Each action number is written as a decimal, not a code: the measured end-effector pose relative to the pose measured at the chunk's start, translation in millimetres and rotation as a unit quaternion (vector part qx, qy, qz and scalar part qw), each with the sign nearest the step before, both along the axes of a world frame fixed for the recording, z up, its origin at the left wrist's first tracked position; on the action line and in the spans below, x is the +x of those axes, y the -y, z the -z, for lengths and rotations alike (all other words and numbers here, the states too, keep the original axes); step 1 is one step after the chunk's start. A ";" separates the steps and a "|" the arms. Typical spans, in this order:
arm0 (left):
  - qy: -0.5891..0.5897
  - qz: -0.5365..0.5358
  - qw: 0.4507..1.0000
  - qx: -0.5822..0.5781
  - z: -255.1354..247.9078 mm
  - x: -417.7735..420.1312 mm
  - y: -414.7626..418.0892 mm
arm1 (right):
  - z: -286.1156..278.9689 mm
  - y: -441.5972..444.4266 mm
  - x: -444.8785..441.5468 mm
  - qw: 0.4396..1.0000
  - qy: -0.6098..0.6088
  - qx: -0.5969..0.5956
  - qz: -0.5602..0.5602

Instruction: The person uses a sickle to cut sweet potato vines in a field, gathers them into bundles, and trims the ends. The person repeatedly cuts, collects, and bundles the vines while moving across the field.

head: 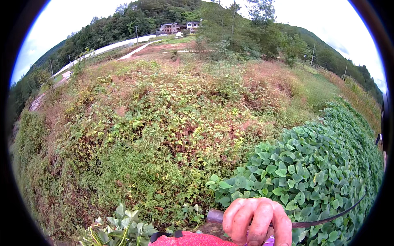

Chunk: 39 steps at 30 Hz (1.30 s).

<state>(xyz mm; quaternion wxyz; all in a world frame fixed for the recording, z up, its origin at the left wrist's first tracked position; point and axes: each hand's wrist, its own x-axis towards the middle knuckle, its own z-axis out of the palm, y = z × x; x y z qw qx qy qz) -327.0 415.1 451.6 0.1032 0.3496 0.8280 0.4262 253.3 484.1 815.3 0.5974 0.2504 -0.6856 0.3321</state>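
Observation:
My right hand (257,220) is at the bottom, right of the middle, its fingers curled around a sickle. The sickle's handle end (215,216) sticks out to the left of the fist, and its thin curved blade (331,217) reaches right and upward across green leaves. Pink-red clothing (194,239) with dark straps shows beside the fist. My left hand is out of view. Cut-looking leafy stems (123,226) with pale stalks lie at the bottom left; what supports them is hidden. Dense broad-leaved vines (307,172) grow behind and right of the sickle.
Tangled brush (172,132) with yellow, green and reddish leaves covers the slope before me. Farther off are trees (261,37), a pale road (107,49), utility poles (137,35) and houses (169,28) below wooded hills. An unclear dark object (378,139) shows at the right rim.

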 end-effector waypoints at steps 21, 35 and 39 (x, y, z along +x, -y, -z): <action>0.027 -0.276 0.951 -0.134 59.8 -36.5 67.7 | 12.9 -50.7 -203.4 0.908 0.168 -0.225 -0.310; 0.050 -0.269 0.944 -0.184 49.9 8.0 100.5 | 19.3 -12.9 -295.2 0.705 0.264 -0.128 -0.645; 0.079 -0.261 0.945 -0.180 52.8 13.4 110.7 | 21.8 -13.3 -289.5 0.697 0.265 -0.125 -0.655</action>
